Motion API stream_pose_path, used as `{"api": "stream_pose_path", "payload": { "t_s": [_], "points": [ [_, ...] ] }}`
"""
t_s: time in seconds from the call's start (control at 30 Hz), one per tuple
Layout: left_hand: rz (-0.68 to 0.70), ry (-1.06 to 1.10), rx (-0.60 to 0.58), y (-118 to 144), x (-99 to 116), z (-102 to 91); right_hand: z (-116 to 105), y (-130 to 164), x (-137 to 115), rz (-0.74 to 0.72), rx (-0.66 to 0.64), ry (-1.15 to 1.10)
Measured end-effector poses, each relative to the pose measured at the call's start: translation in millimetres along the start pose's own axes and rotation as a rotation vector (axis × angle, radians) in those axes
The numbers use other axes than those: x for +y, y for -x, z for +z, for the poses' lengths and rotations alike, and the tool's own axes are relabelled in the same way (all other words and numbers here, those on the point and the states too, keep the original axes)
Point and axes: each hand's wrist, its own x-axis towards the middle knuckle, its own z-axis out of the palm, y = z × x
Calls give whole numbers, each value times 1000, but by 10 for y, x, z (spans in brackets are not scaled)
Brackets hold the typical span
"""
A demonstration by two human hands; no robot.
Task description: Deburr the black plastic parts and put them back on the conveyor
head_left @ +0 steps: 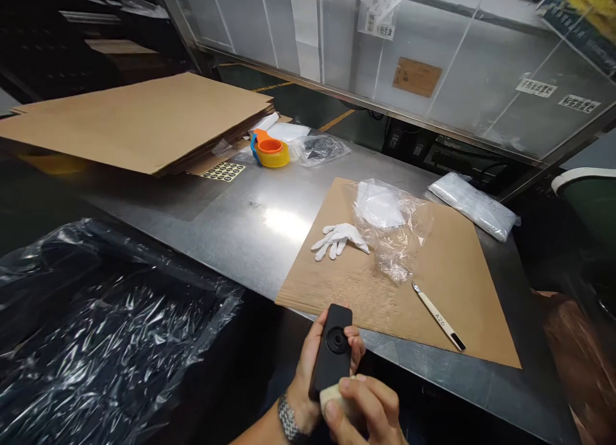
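My left hand [308,368], with a metal watch band at the wrist, is wrapped round a long flat black piece [332,361] that has a round recessed ring on its upper face. Between the thumb and fingers of my right hand [368,406] is a small cream-coloured block [332,397]. The block lies against the lower end of the black piece; whether it presses on it I cannot tell. Beyond my hands, a white glove [339,240] and a crumpled clear plastic bag [397,240] rest on a cardboard sheet [447,265]. A cream-handled craft knife [439,317] lies to the right.
A stack of cardboard sheets [158,118] covers the left of the metal table [231,220]. Near it are a yellow tape roll [276,158] and a sticker sheet [224,171]. Packed clear plastic [474,204] lies far right. Black plastic sheeting [106,349] fills the lower left.
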Motion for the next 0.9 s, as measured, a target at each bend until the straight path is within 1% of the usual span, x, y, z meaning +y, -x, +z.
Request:
{"api": "stream_pose_path", "payload": {
  "t_s": [0.07,0.13,0.17,0.27,0.37,0.43,0.5,0.63,0.7,0.73,0.8,0.87,0.9],
  "points": [
    [95,20,23,32,45,31,-38,-14,216,-94,15,27],
    [192,-18,10,54,82,64,-83,-61,505,-105,-6,54],
    [207,-58,-5,62,92,79,-99,-97,655,-66,-16,87],
    [193,-211,-46,77,85,121,-98,-242,1056,104,-52,205],
    [197,-340,-44,93,48,156,-48,-397,1310,169,-85,269],
    [216,-382,-36,103,28,167,-15,-480,1380,181,-88,291],
    [244,-406,-27,107,10,167,2,-545,1373,197,-74,314],
    [389,-489,22,100,-36,169,-18,-639,1211,210,-53,304],
    [436,-523,38,96,-48,172,-61,-669,1127,216,-58,271],
    [435,-529,54,94,-44,170,-90,-676,1100,223,-63,247],
    [383,-507,100,86,-13,154,-153,-666,1096,256,-82,226],
    [287,-419,127,76,37,130,-210,-622,1168,314,-104,298],
    [245,-353,119,71,62,121,-232,-589,1229,350,-113,359]
  ]
}}
